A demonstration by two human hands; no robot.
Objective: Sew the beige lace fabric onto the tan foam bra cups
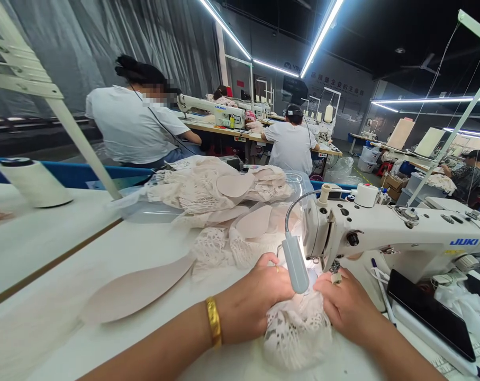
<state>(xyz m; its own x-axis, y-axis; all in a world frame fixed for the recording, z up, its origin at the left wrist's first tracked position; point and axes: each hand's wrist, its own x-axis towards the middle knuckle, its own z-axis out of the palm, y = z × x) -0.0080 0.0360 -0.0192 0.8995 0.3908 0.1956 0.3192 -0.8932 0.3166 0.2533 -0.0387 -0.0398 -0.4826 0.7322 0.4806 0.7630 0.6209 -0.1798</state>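
Observation:
Cream lace fabric [297,336] lies bunched under the head of a white sewing machine [386,227], lit by a small grey lamp [296,267] on a bendy neck. My left hand [259,293] grips the lace from the left, its fingers partly behind the lamp. From the right, my right hand [345,299] pinches the same lace close to the needle area. The needle itself is hidden. Left of my left arm a beige foam pad [138,290] lies flat on the white table [160,254]. More lace pieces with pads [224,185] are heaped behind my hands.
A clear plastic bin [152,211] holds the heap. A thread cone [35,182] stands at far left beside a metal pole [79,140]. Right of the machine bed lie a black phone [430,312] and a pen [383,291]. Several co-workers sit at machines beyond.

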